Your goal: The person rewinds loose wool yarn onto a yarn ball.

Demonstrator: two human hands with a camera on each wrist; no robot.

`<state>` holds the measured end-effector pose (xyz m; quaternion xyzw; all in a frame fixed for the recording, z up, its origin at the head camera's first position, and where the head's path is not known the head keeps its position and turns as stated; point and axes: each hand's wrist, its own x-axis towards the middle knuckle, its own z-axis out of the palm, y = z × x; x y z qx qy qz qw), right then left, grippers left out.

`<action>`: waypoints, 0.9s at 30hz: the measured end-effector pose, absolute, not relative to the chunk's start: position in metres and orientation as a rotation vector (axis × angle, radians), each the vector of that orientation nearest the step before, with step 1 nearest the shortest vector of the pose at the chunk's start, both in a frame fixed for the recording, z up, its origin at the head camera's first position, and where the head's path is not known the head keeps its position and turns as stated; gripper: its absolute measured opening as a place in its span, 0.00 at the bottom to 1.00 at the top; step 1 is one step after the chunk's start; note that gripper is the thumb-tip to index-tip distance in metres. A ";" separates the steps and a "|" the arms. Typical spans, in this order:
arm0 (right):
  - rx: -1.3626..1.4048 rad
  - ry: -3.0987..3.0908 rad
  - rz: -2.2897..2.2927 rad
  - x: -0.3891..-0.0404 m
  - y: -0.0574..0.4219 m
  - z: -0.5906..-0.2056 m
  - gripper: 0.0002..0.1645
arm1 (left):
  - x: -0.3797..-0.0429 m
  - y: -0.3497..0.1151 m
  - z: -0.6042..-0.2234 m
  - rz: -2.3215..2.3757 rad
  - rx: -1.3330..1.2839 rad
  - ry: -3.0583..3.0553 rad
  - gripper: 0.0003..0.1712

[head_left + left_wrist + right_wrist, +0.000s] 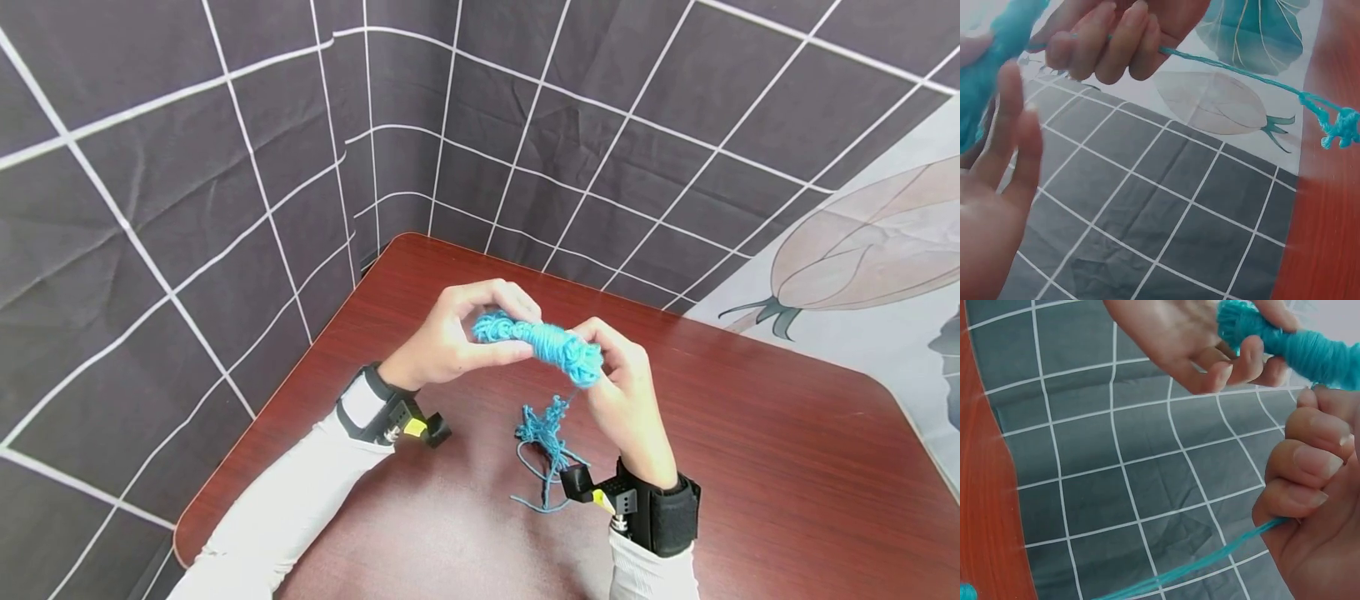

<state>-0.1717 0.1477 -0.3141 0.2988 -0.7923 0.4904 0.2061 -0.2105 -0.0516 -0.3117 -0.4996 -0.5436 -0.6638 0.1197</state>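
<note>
A bundle of bright blue yarn (553, 342), wound tightly round its middle with looped ends, is held above the table. My left hand (457, 337) grips the bundle's left part between thumb and fingers. At its other end is my right hand (622, 392), its fingers curled round a strand of yarn (1210, 557) that runs out below the little finger. In the left wrist view the same strand stretches to a knotted clump. On the table under the hands lies a loose tangle of blue yarn (543, 429) with trailing ends.
The reddish-brown wooden table (750, 467) has rounded corners. A dark grey cloth with white grid lines (570, 142) hangs behind and to the left. To the right hangs a white sheet with a printed plant (847, 242). Each wrist wears a strapped camera mount (652, 504).
</note>
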 end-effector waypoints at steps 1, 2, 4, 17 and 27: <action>0.838 -2.213 1.349 -0.172 0.148 -0.314 0.08 | -0.212 -0.050 -0.314 -1.934 -1.427 -1.561 0.15; 0.838 -2.223 1.337 -0.172 0.147 -0.314 0.08 | -0.214 -0.050 -0.316 -1.916 -1.387 -1.543 0.15; 0.842 -2.244 1.333 -0.172 0.147 -0.314 0.08 | -0.215 -0.048 -0.317 -1.868 -1.309 -1.522 0.15; 0.837 -2.236 1.362 -0.169 0.148 -0.312 0.08 | -0.200 -0.048 -0.298 -1.368 -1.072 -1.743 0.13; 0.805 -2.141 1.460 -0.168 0.148 -0.310 0.06 | -0.200 -0.053 -0.298 -1.431 -1.383 -1.903 0.10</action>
